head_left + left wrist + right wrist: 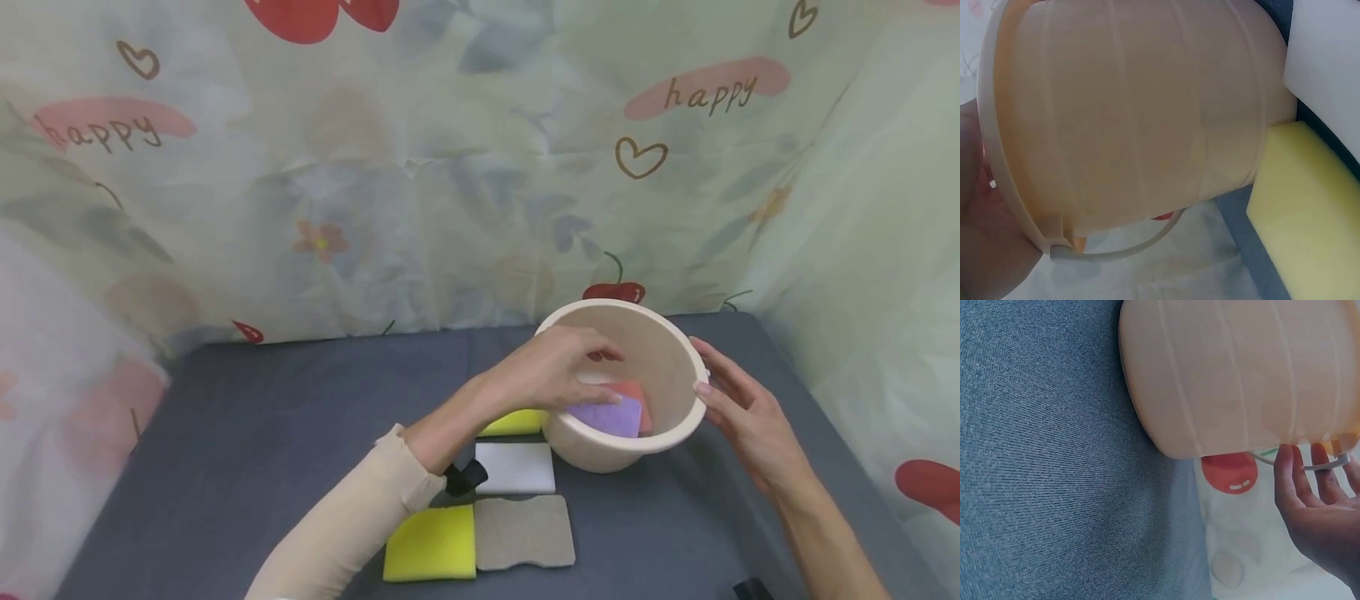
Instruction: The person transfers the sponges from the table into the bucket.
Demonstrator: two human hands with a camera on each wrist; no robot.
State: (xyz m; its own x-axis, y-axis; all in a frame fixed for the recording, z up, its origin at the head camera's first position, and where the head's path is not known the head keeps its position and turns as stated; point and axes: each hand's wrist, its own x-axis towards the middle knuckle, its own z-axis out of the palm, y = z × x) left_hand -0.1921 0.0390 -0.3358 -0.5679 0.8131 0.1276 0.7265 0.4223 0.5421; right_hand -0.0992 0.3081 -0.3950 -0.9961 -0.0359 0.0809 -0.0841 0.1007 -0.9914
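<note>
A cream plastic bucket [600,454] with a thin handle [1141,250] stands tilted on the table. Inside it a purple sponge [611,417] lies over a red-orange sponge [643,404]. My left hand [558,362] reaches over the rim into the bucket, thumb and fingers apart, the thumb at the purple sponge; whether it touches is unclear. On the far side, my right hand [750,412] holds the bucket's rim, thumb on the edge and fingers [1284,469] against the outer wall. In the left wrist view, only part of the left hand shows beside the rim.
Left of the bucket lie a yellow sponge [513,423], partly hidden, and a white sponge [517,468]. Nearer are another yellow sponge [431,546] and a grey one [525,533] with wavy sides. A printed curtain [450,217] hangs behind the dark table [300,417].
</note>
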